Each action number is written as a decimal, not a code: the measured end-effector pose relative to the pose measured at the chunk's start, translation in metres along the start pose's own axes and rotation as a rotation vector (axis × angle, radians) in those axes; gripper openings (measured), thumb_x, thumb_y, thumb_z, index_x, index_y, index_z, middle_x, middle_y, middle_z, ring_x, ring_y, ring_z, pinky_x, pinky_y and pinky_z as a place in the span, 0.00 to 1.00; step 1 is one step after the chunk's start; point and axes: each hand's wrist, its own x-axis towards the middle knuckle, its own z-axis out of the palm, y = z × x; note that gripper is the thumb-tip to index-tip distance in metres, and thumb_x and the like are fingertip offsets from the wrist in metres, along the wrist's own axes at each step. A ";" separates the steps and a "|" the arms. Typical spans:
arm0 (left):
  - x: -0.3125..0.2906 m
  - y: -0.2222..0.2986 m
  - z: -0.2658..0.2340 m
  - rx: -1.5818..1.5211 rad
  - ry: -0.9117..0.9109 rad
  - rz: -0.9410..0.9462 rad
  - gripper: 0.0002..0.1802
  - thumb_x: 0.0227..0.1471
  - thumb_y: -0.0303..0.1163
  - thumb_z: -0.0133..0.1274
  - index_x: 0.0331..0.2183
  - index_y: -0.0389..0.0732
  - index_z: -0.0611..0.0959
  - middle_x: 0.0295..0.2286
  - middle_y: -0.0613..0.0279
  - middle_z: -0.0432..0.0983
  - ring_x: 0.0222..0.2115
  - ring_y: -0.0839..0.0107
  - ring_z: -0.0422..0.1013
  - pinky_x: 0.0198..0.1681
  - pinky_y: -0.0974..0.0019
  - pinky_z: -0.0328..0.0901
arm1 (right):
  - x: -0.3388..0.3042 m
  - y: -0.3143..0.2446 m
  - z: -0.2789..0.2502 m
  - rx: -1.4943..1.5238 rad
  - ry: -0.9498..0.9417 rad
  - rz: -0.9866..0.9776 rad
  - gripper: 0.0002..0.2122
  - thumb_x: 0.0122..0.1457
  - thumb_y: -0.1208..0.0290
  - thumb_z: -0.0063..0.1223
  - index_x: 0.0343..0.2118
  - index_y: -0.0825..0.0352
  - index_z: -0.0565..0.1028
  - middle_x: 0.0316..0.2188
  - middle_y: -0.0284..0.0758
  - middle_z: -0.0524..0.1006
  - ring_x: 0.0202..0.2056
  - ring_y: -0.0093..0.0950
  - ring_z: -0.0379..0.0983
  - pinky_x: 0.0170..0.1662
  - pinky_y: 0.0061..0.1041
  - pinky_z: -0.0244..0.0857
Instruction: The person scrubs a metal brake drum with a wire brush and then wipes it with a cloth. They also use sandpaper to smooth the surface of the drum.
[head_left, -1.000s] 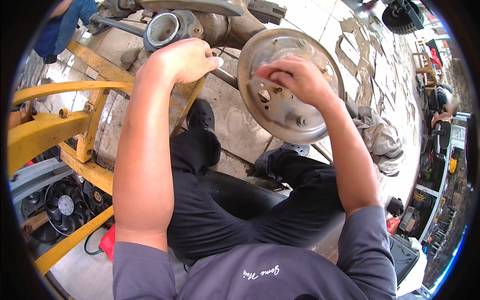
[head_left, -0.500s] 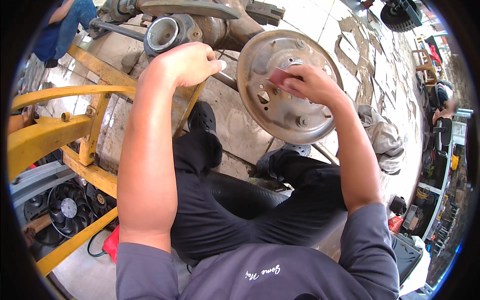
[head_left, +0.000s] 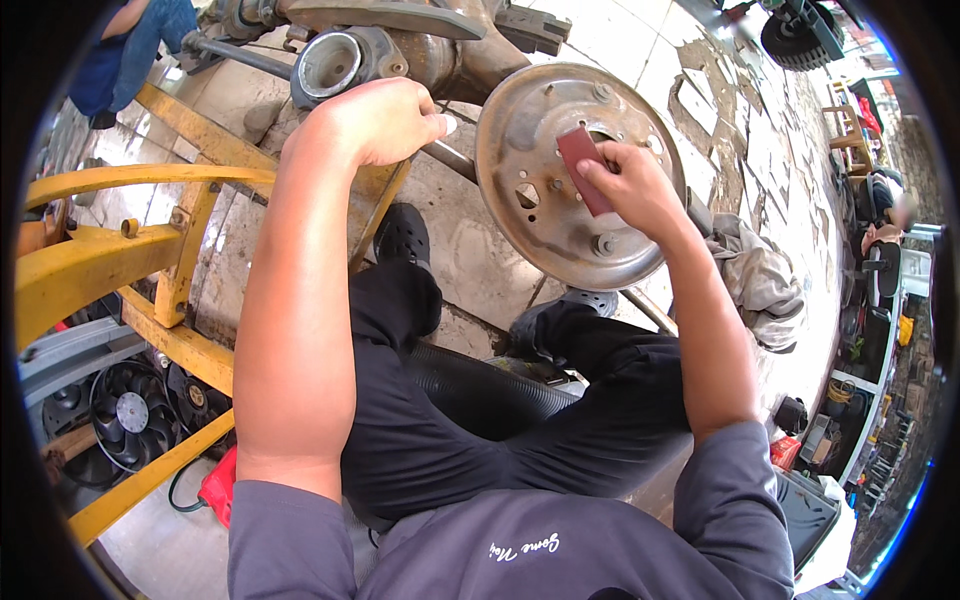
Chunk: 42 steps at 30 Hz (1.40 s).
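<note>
In my right hand (head_left: 638, 188) is a folded piece of dark red sandpaper (head_left: 583, 172), pinched between thumb and fingers. It sits in front of the rusty round brake backing plate (head_left: 510, 130), overlapping its middle and right part. Bent at the wrist, my left hand (head_left: 390, 122) hovers over or rests at the axle housing (head_left: 430, 62), left of the plate. Its fingers curl away from view, so whatever they grip is hidden. Just beyond that hand lies a round open metal hub (head_left: 328, 66). A metal rod (head_left: 452, 160) runs from below the left hand toward the plate.
A yellow metal frame (head_left: 90, 265) stands at the left, with radiator fans (head_left: 130, 415) beneath it. A grey rag (head_left: 755, 285) lies right of the plate. Another person's blue-clad leg (head_left: 150, 50) shows at the upper left. Shelves with tools (head_left: 870, 400) line the right.
My right hand has shifted slightly right and down, and the sandpaper has turned more upright, its face now showing. My left hand stays nearly in place.
</note>
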 end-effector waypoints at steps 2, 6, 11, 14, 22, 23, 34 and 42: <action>0.001 0.000 0.003 -0.022 0.003 0.016 0.24 0.62 0.47 0.53 0.47 0.36 0.82 0.41 0.50 0.81 0.44 0.57 0.76 0.51 0.58 0.68 | 0.000 -0.004 0.002 -0.100 -0.058 -0.017 0.14 0.60 0.63 0.57 0.42 0.69 0.81 0.31 0.48 0.82 0.35 0.40 0.80 0.42 0.36 0.70; -0.002 0.000 0.000 -0.008 0.008 0.005 0.25 0.62 0.48 0.52 0.47 0.37 0.83 0.42 0.49 0.81 0.45 0.56 0.76 0.51 0.58 0.68 | -0.007 -0.011 0.002 -0.131 -0.001 -0.061 0.13 0.60 0.63 0.57 0.39 0.68 0.81 0.28 0.47 0.81 0.34 0.43 0.79 0.40 0.37 0.69; 0.002 0.004 0.001 -0.001 0.055 0.014 0.25 0.61 0.49 0.51 0.47 0.37 0.84 0.43 0.49 0.81 0.47 0.55 0.76 0.53 0.57 0.68 | -0.036 -0.024 0.023 -0.195 0.265 -0.267 0.09 0.60 0.66 0.59 0.37 0.67 0.80 0.29 0.44 0.81 0.31 0.41 0.79 0.36 0.37 0.71; 0.005 0.019 -0.001 0.017 0.061 0.067 0.25 0.61 0.49 0.51 0.47 0.38 0.84 0.45 0.50 0.81 0.48 0.55 0.76 0.53 0.56 0.68 | -0.042 -0.027 0.046 -0.391 0.244 -0.227 0.07 0.58 0.68 0.59 0.32 0.67 0.77 0.30 0.45 0.79 0.34 0.47 0.78 0.39 0.42 0.71; 0.008 0.023 -0.002 -0.031 0.089 0.031 0.25 0.62 0.49 0.51 0.49 0.39 0.83 0.49 0.50 0.79 0.51 0.55 0.74 0.55 0.54 0.67 | -0.020 -0.036 0.076 -0.396 0.401 -0.208 0.07 0.60 0.68 0.54 0.31 0.67 0.74 0.32 0.47 0.79 0.32 0.50 0.77 0.38 0.48 0.71; 0.005 0.019 0.000 -0.035 0.083 0.017 0.25 0.62 0.49 0.51 0.49 0.38 0.83 0.49 0.50 0.79 0.51 0.55 0.75 0.55 0.54 0.67 | -0.016 -0.037 0.077 -0.414 0.397 -0.227 0.08 0.60 0.68 0.54 0.31 0.68 0.74 0.32 0.48 0.79 0.32 0.51 0.77 0.38 0.48 0.71; -0.002 0.015 -0.003 -0.050 0.064 0.046 0.24 0.63 0.48 0.49 0.49 0.38 0.83 0.49 0.51 0.79 0.50 0.55 0.75 0.55 0.54 0.67 | -0.018 -0.042 0.071 -0.356 0.354 -0.200 0.08 0.57 0.70 0.57 0.29 0.70 0.75 0.29 0.50 0.79 0.34 0.51 0.77 0.39 0.47 0.69; 0.007 0.014 0.000 -0.054 0.088 0.023 0.24 0.63 0.48 0.50 0.46 0.37 0.85 0.44 0.47 0.81 0.47 0.51 0.76 0.53 0.54 0.68 | -0.022 -0.030 0.074 -0.327 0.363 -0.213 0.08 0.57 0.70 0.57 0.31 0.70 0.76 0.28 0.50 0.79 0.34 0.50 0.77 0.38 0.47 0.69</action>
